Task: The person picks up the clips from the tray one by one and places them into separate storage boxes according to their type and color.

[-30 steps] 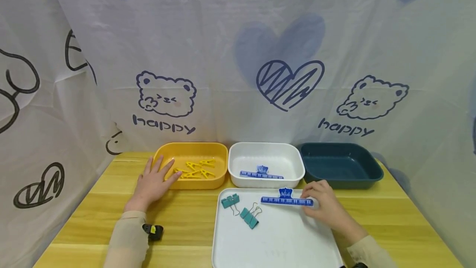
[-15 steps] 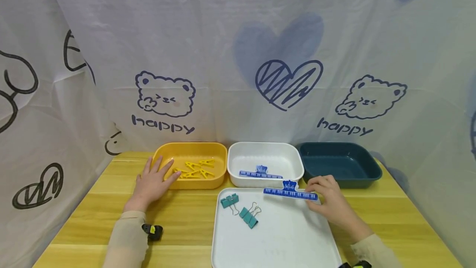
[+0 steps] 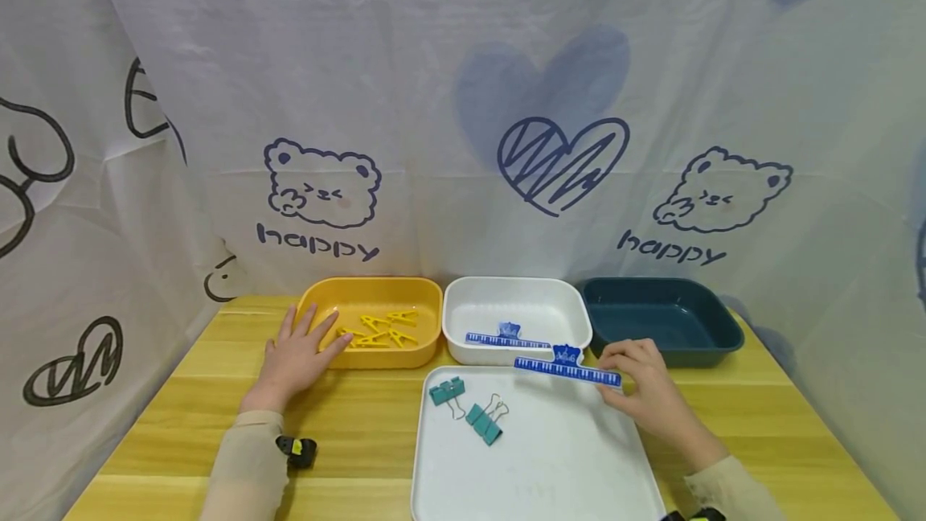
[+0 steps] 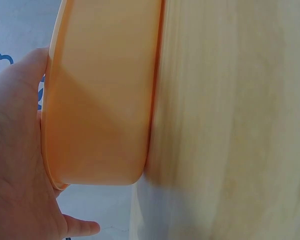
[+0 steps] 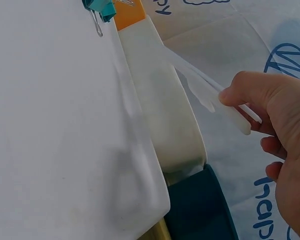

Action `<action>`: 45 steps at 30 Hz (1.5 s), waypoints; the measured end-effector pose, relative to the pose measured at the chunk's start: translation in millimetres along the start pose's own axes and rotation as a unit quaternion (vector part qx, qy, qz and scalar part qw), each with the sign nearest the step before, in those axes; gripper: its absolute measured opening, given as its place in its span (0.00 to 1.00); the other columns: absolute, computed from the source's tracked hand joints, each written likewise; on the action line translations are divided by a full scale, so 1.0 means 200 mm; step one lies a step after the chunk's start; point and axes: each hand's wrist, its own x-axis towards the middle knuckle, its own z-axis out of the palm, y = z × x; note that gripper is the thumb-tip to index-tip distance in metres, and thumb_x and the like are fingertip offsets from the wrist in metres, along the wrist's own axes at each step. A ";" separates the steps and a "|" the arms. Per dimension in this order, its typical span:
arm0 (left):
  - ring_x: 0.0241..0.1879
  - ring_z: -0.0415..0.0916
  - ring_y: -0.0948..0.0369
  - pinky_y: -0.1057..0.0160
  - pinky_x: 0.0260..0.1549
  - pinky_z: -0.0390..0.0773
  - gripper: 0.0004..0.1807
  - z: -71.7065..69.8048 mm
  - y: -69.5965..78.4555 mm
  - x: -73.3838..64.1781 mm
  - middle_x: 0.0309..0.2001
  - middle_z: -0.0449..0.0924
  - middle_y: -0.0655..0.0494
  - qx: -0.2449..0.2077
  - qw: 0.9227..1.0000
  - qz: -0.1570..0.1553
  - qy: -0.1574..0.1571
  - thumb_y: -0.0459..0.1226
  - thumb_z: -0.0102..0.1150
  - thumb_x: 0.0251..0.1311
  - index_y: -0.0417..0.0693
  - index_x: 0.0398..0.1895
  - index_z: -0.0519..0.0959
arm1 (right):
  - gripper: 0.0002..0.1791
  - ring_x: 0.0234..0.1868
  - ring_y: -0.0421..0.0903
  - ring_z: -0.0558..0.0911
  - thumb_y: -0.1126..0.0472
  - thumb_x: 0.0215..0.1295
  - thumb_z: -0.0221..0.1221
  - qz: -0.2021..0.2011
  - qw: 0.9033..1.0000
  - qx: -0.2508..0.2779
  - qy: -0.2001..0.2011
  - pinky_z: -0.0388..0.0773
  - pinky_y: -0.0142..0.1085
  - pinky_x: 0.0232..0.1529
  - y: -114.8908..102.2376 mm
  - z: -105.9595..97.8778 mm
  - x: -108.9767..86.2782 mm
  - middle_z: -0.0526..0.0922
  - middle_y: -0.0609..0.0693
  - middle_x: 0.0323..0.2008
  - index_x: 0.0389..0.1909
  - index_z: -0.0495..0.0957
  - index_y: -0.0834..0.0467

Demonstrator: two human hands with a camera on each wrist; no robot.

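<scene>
My right hand (image 3: 649,392) pinches one end of a long blue sheet-music clip (image 3: 567,371) with a piano-key pattern. The clip is held over the back edge of the white tray (image 3: 550,473), just in front of the white bin (image 3: 463,354). In the right wrist view its pale back (image 5: 200,80) shows between thumb and fingers. A similar music clip (image 3: 499,339) lies inside the white bin. With fingers spread, my left hand (image 3: 292,364) rests on the left rim of the yellow bin (image 3: 398,358), which contains several yellow clips (image 3: 372,322).
Two teal binder clips (image 3: 447,391) lie at the tray's back left. A dark teal bin (image 3: 665,356) stands right of the white one. The three bins form a row on the wooden table (image 3: 347,441), before a hanging printed cloth (image 3: 434,143).
The right hand has lifted the music clip from the tray and shifted it slightly right, toward the white bin's front wall. The left hand has stayed on the yellow bin.
</scene>
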 end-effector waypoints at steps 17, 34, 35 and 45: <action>0.76 0.31 0.36 0.20 0.61 0.45 0.45 -0.01 0.00 0.00 0.78 0.43 0.40 0.004 1.000 0.004 -0.003 0.70 0.32 0.64 0.54 0.76 0.57 | 0.12 0.46 0.40 0.63 0.70 0.45 0.74 0.048 0.999 0.007 0.022 0.62 0.28 0.44 -0.01 0.00 0.06 0.80 0.48 0.41 0.30 0.84 0.57; 0.76 0.31 0.36 0.20 0.61 0.46 0.44 -0.01 0.01 0.00 0.78 0.43 0.40 0.004 1.000 0.005 -0.003 0.70 0.32 0.65 0.54 0.76 0.57 | 0.09 0.48 0.49 0.66 0.67 0.49 0.72 0.070 0.997 -0.001 0.027 0.68 0.47 0.46 0.05 0.05 0.18 0.80 0.55 0.42 0.32 0.83 0.62; 0.76 0.31 0.36 0.20 0.61 0.46 0.44 -0.01 0.01 0.00 0.78 0.43 0.39 0.004 1.000 0.006 -0.003 0.70 0.32 0.65 0.54 0.76 0.57 | 0.10 0.48 0.50 0.66 0.67 0.49 0.72 0.071 0.997 -0.001 0.028 0.67 0.47 0.47 0.05 0.06 0.19 0.80 0.55 0.42 0.32 0.83 0.63; 0.76 0.31 0.35 0.20 0.61 0.46 0.44 0.00 0.00 0.00 0.78 0.43 0.39 0.006 1.000 0.005 -0.002 0.70 0.31 0.65 0.54 0.76 0.57 | 0.09 0.48 0.52 0.67 0.66 0.52 0.71 0.092 0.996 0.002 0.014 0.65 0.49 0.49 0.07 0.11 0.28 0.80 0.56 0.45 0.34 0.83 0.63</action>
